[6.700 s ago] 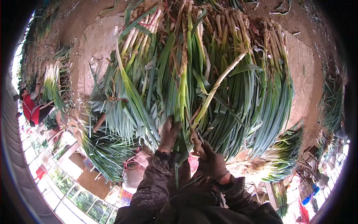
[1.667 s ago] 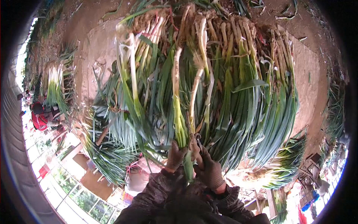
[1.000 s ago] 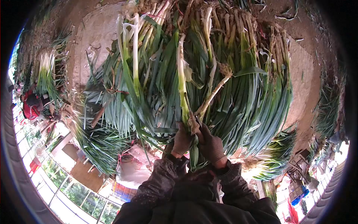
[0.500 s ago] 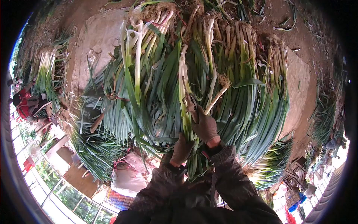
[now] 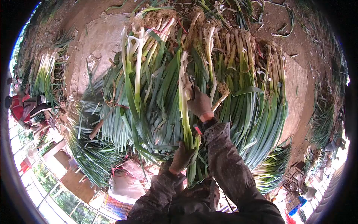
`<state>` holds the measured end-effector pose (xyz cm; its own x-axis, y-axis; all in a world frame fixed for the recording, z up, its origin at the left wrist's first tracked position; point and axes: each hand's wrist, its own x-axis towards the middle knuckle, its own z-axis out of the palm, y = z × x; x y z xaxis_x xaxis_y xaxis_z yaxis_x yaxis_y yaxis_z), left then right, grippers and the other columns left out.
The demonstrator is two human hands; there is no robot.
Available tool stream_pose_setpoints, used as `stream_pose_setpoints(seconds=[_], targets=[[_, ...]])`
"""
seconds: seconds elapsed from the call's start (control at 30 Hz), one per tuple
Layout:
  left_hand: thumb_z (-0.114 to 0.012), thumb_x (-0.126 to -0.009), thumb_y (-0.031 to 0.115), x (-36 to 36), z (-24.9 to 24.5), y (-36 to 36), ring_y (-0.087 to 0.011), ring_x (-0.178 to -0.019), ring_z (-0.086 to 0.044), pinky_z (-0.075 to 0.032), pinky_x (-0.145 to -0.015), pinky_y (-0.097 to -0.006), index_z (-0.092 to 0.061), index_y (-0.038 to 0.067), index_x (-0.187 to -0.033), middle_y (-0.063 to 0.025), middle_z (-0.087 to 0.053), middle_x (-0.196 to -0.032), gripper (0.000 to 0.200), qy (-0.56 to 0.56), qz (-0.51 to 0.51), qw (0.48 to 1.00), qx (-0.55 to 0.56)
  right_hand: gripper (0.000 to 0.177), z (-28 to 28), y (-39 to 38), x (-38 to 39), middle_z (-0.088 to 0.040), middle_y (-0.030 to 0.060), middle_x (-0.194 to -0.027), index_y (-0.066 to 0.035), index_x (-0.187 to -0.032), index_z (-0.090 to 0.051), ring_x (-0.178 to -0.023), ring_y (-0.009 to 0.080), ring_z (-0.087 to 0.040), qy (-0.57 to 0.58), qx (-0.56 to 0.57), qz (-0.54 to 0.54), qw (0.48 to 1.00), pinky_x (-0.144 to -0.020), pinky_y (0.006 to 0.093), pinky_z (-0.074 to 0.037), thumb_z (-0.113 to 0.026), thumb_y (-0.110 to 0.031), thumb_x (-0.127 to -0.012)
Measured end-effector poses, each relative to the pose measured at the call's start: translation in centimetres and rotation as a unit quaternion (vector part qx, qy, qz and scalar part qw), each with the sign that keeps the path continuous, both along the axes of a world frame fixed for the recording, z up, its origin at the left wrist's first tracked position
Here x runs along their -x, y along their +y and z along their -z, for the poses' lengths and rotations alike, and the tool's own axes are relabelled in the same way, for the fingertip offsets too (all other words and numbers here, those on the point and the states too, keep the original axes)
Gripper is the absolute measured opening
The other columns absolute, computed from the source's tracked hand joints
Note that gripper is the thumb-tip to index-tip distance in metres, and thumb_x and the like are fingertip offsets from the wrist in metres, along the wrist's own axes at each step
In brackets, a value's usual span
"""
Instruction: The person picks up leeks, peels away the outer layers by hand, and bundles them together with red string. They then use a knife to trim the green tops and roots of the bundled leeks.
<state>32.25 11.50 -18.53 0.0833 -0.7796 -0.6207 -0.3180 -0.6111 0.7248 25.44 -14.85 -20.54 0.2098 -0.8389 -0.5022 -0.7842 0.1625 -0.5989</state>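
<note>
A long green onion (image 5: pixel 185 108) with a white stem and ragged outer skin stretches away from me over the pile. Low on its green leaves, my left hand (image 5: pixel 182 158) is closed around it, gloved in a dark knit. My right hand (image 5: pixel 200 103), also gloved, is closed beside the white stem, with the tip of a small dark metal tool (image 5: pixel 192 80) showing past the fingers. The rest of that tool is hidden by the hand. Beneath both hands lies a wide heap of green onions (image 5: pixel 160 123), roots pointing away from me.
Another green onion (image 5: pixel 220 100) with a root tuft lies just right of my right hand. A wooden handle (image 5: pixel 97 128) rests among leaves at left. More bundles (image 5: pixel 45 71) lie far left, near a person in red (image 5: pixel 19 108). A pale sheet (image 5: pixel 298 89) covers the ground.
My right hand has moved up along the stem, away from me, and the tool's tip with it. My left hand keeps its grip on the leaves. The view has shifted slightly.
</note>
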Motion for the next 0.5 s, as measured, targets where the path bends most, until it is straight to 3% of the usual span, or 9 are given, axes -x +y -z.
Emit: stream_pose_setpoints(seconds=[0.17,0.23,0.37,0.43,0.5], targets=[[-0.065,-0.088,0.016,-0.9,-3.1,-2.2,-0.0423,-0.109,-0.058,-0.046,-0.094,-0.0451,-0.039,-0.004,-0.131,-0.0291,-0.057,-0.116,0.054,0.080,-0.049,0.992,-0.081,0.046,2.7,-3.4,-0.7,-0.068,0.0278,-0.095,-0.008,-0.125,-0.056,-0.093,0.0474,-0.064,0.018,0.028,-0.014,0.999,-0.079,0.0559,-0.050,-0.059,-0.033,-0.087],[-0.065,-0.088,0.014,-1.1,-2.9,-2.0,-0.0414,-0.108,-0.059,-0.047,-0.093,-0.0448,-0.040,-0.005,-0.128,-0.0282,-0.057,-0.114,0.051,0.081,-0.058,0.992,-0.073,0.044,2.7,-3.7,-0.5,-0.068,0.0268,-0.095,-0.008,-0.124,-0.056,-0.093,0.0475,-0.064,0.022,0.034,-0.019,0.999,-0.079,0.0556,-0.051,-0.059,-0.034,-0.088],[-0.071,-0.081,0.014,-2.1,-3.6,-3.1,-0.0448,-0.106,-0.058,-0.047,-0.090,-0.0467,-0.047,-0.004,-0.117,-0.0272,-0.058,-0.108,0.047,-0.040,-0.016,0.992,-0.116,0.046,-1.4,1.8,3.6,-0.067,0.0270,-0.094,-0.010,-0.134,-0.052,-0.088,0.0478,-0.064,-0.010,0.030,-0.075,0.997,-0.072,0.0560,-0.050,-0.054,-0.033,-0.095],[-0.077,-0.073,0.014,-2.2,-3.6,-3.2,-0.0462,-0.106,-0.057,-0.047,-0.089,-0.0480,-0.049,-0.004,-0.116,-0.0276,-0.058,-0.108,0.054,-0.083,-0.025,0.993,-0.077,0.056,-3.5,6.5,6.2,-0.066,0.0283,-0.098,-0.009,-0.137,-0.052,-0.094,0.0485,-0.062,-0.084,0.042,-0.058,0.994,-0.074,0.0527,-0.051,-0.064,-0.019,-0.084],[-0.079,-0.070,0.013,-2.7,-4.5,-3.8,-0.0460,-0.106,-0.057,-0.047,-0.088,-0.0484,-0.050,-0.003,-0.115,-0.0269,-0.058,-0.109,0.055,-0.136,0.005,0.989,-0.049,0.060,-4.5,11.5,8.8,-0.066,0.0276,-0.094,-0.009,-0.140,-0.049,-0.089,0.0485,-0.063,-0.018,-0.052,-0.092,0.994,-0.071,0.0522,-0.052,-0.067,-0.020,-0.084]])
